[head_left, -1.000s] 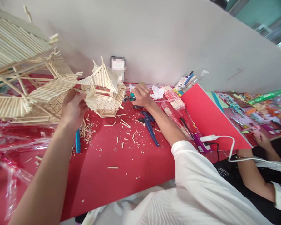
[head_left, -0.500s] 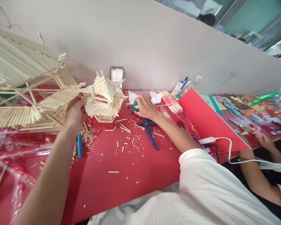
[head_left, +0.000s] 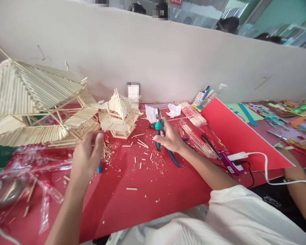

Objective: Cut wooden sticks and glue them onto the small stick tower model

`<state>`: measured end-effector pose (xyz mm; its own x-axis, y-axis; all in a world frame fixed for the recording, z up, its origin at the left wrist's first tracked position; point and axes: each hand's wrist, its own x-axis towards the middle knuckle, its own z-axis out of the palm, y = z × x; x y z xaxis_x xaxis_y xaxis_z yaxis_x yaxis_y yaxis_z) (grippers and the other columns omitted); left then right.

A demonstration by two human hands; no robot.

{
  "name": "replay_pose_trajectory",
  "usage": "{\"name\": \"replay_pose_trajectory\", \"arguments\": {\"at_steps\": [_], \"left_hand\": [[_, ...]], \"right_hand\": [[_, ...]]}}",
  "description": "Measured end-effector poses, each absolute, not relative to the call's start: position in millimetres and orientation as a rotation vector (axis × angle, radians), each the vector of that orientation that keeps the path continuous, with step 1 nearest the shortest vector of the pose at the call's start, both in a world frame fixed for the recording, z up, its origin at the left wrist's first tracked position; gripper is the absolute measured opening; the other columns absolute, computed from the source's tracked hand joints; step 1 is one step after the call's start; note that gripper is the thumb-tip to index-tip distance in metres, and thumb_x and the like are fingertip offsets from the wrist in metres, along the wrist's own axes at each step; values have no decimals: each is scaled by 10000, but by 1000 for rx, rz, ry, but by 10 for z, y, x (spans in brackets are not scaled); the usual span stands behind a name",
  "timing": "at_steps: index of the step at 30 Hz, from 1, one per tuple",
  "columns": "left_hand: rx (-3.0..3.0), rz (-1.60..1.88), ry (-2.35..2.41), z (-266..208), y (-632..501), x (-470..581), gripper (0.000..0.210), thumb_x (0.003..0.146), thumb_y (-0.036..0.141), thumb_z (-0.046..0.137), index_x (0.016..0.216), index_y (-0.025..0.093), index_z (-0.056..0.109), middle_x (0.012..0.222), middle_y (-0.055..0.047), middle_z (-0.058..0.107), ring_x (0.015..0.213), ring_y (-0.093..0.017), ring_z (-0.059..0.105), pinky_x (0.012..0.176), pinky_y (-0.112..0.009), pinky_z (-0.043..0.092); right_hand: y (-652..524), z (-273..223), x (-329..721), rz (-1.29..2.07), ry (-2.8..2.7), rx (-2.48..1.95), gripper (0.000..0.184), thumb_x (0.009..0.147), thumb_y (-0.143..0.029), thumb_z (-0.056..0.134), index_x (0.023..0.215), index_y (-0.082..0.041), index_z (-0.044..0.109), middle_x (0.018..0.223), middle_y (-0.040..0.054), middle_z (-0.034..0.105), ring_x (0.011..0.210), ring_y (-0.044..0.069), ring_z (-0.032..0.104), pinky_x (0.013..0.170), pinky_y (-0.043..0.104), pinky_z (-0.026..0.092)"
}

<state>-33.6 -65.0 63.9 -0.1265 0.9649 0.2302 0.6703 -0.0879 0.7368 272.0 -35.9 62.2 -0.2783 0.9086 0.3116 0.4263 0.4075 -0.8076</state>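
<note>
The person's left arm extended forward from the lower left, the left hand (head_left: 88,153) raised in front of the stick models, its fingers loosely curved and a gap between them and the thumb; nothing showed in its grip. The right arm, in a short white sleeve, angled in from the lower right. The right hand (head_left: 169,136) was wrapped around the handles of a pair of pliers (head_left: 158,126), held upright above the red table (head_left: 114,214), the metal nose pointing away from the person.

A small pavilion (head_left: 119,119) of slim, pale wooden sticks stood between and beyond the hands, many-sided, with ribbed, flared eaves and a peaked roof. To its left rose a larger stick house (head_left: 43,88) with a broad, slatted roof. Short stick offcuts (head_left: 131,189) littered the smooth tabletop, and shiny, crinkled clear plastic wrapping (head_left: 38,163) lay at left.
</note>
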Motion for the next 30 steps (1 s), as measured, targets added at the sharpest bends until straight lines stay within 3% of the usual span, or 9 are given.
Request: {"name": "replay_pose_trajectory", "arguments": {"at_steps": [6,10,12,15,19,22,25,27,30], "left_hand": [[1904,1033,1439,929,-1020,229,427,935,576,570,1148,218,664,946,-55,767,749,-197,708,651,-282,506],[1920,1036,1391,924,-924,368,339,948,515,580,889,195,677,714,-17,691,617,-163,629,568,-256,436],[1906,1023,1286,926,-873,340,321,957,482,583,879,187,682,721,-13,676,633,-155,614,594,-259,448],[1896,995,1008,955,-800,298,276,956,433,606,929,180,713,825,-41,691,752,-169,641,698,-285,510],[1911,1015,844,983,-726,369,257,919,426,661,833,194,727,912,-76,654,806,-185,640,731,-319,545],[1840,976,817,991,-714,424,284,908,460,654,809,209,742,925,-83,642,720,-185,641,675,-342,557],[1774,1092,925,1017,-710,315,304,890,501,648,953,224,757,923,-80,672,743,-208,652,685,-349,553],[1775,1213,1167,1037,-683,139,366,928,526,568,1047,224,736,874,-71,688,781,-219,651,704,-337,529],[1860,1250,1664,1020,-593,-149,372,948,554,519,989,226,689,815,-60,692,726,-227,633,676,-329,480]], "right_hand": [[-742,591,2290,542,-2072,-1109,357,966,-521,603,1105,-230,448,1006,78,586,917,251,598,790,383,478],[-824,633,2216,619,-2152,-1007,253,988,-410,576,1114,-213,481,1080,109,603,988,259,610,846,397,479],[-754,656,2291,827,-2089,-949,294,985,-434,581,1158,-213,494,1115,102,615,1010,238,616,874,383,481],[-545,626,2459,1295,-2035,-683,492,954,-629,554,1225,-220,524,1164,92,632,1127,235,611,962,386,475],[-317,472,2560,1737,-2165,-420,809,741,-860,618,1257,-237,595,1097,78,677,1134,267,624,977,419,489],[-268,427,2574,1876,-2122,-347,778,750,-840,627,1242,-238,630,1028,95,691,1068,274,648,891,409,524],[-178,567,2725,1876,-2126,-310,668,851,-770,583,1206,-209,664,993,111,695,1021,260,660,878,396,522],[-31,743,2911,1805,-2222,-399,649,871,-736,597,1194,-179,678,1076,126,695,1059,254,648,944,395,496],[287,1003,3164,1670,-2409,-687,639,849,-720,644,1144,-156,704,1086,116,713,1006,236,658,901,358,511]]}}
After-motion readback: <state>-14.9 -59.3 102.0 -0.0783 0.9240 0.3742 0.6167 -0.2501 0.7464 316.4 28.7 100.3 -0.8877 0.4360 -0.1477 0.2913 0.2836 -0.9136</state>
